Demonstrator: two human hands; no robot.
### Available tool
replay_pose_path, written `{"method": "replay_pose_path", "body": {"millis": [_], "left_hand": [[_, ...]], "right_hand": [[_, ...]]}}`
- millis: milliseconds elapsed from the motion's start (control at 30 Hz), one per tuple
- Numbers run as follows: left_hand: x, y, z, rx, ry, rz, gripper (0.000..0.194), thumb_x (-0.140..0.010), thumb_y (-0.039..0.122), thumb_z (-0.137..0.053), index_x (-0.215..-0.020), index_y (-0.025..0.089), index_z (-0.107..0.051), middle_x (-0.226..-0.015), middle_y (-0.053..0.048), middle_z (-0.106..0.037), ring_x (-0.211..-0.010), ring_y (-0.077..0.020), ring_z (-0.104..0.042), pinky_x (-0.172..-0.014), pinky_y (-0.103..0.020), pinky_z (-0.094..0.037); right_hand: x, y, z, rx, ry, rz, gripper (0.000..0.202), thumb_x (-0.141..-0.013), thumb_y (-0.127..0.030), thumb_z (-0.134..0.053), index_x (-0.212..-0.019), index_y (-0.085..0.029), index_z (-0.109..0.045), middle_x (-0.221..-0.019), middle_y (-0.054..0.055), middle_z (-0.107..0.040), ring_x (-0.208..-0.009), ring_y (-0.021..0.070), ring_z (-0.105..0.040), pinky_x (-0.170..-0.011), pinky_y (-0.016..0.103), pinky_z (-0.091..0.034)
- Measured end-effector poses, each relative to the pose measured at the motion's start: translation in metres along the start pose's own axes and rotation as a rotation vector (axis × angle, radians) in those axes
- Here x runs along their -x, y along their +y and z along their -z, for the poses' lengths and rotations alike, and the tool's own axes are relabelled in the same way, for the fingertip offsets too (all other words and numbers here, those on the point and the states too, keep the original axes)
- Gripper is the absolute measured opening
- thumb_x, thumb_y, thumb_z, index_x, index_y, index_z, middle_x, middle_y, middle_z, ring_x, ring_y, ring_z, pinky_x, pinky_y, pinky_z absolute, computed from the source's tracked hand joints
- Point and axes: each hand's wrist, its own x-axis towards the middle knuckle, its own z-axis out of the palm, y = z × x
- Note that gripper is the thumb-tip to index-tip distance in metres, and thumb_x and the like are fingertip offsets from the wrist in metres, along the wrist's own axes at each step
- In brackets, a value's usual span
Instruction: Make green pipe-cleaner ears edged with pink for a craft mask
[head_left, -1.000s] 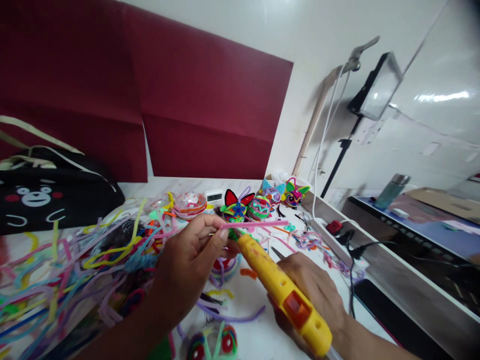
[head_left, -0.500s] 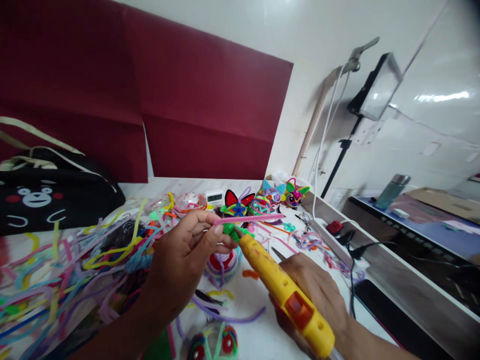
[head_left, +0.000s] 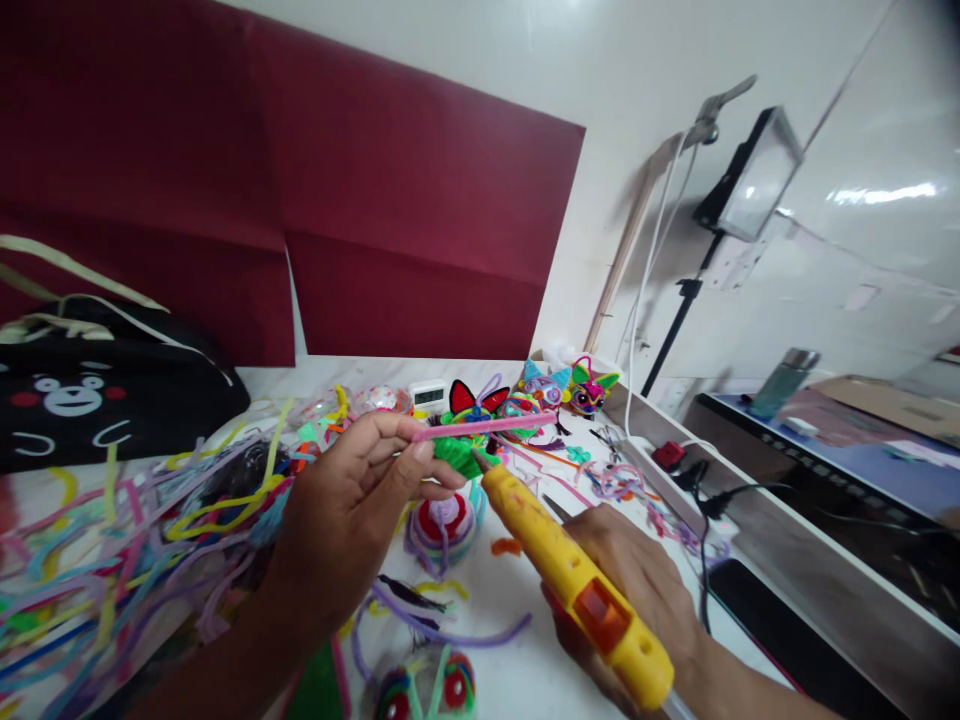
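Note:
Between its thumb and fingers, my left hand (head_left: 360,500) pinches a green fuzzy piece (head_left: 459,458) with a pink pipe cleaner (head_left: 487,427) stretched along its upper side. My right hand (head_left: 622,570) is wrapped round a yellow hot glue gun (head_left: 570,580). The gun's metal nozzle points up and left, close to the lower right edge of the green piece; whether it touches I cannot tell. Below my left hand sits a round ornament (head_left: 441,522) wound in purple and red pipe cleaner.
Loose pipe cleaners (head_left: 135,570) are heaped on the left before a black bag (head_left: 112,380). Finished ornaments (head_left: 592,386) stand at the back. A phone (head_left: 795,640), cables and a red plug (head_left: 669,456) lie right. Another ornament (head_left: 427,685) is at the front edge.
My left hand has shifted slightly left and turned the green piece, so more of its face shows. The glue gun has barely moved.

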Motion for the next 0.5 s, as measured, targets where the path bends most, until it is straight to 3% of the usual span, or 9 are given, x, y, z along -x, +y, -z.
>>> {"method": "replay_pose_path", "body": {"millis": [500], "left_hand": [[-0.0031, 0.0068, 0.0084, 0.022, 0.008, -0.047, 0.009, -0.086, 0.025, -0.059, -0.088, 0.018, -0.055, -0.066, 0.004, -0.073, -0.063, -0.0114, -0.072, -0.063, -0.017, -0.058]], "right_hand": [[-0.0036, -0.0015, 0.0019, 0.003, -0.009, -0.004, 0.016, -0.079, -0.008, -0.052, -0.083, -0.022, -0.048, -0.069, 0.0, -0.052, -0.053, 0.0154, -0.048, -0.046, 0.031, -0.041]]}}
